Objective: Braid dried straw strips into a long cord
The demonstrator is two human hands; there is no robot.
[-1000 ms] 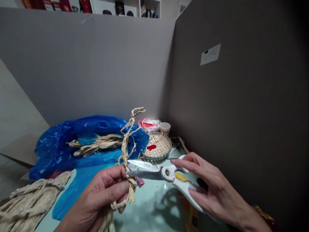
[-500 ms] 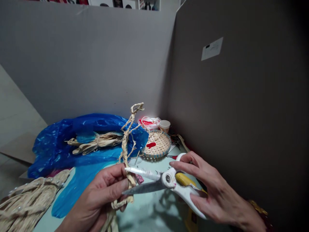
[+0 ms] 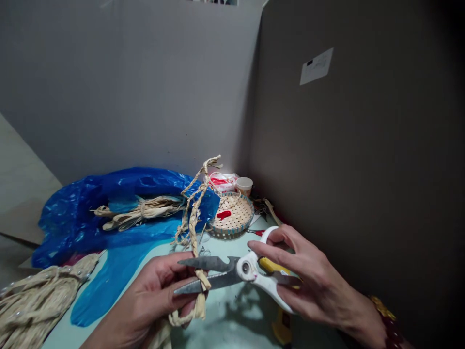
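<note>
My left hand (image 3: 152,300) is closed around a braided straw cord (image 3: 194,213) that rises upright from my fingers, with frayed ends at its top. My right hand (image 3: 308,281) grips white-handled scissors (image 3: 232,274) with a yellow inset. The blades are spread apart and straddle the cord just above my left thumb. A loop of the braid hangs below my left fingers.
A blue plastic bag (image 3: 109,203) with a tied straw bundle (image 3: 141,213) lies at the back left. A small woven basket (image 3: 232,215) with a red piece in it, a white cup (image 3: 244,185) and a red-and-white packet sit in the corner. Grey partition walls enclose the table. More straw (image 3: 32,300) lies at the front left.
The scissor blades have moved left and lower, and now sit on both sides of the cord. The cord's top has tilted to the right.
</note>
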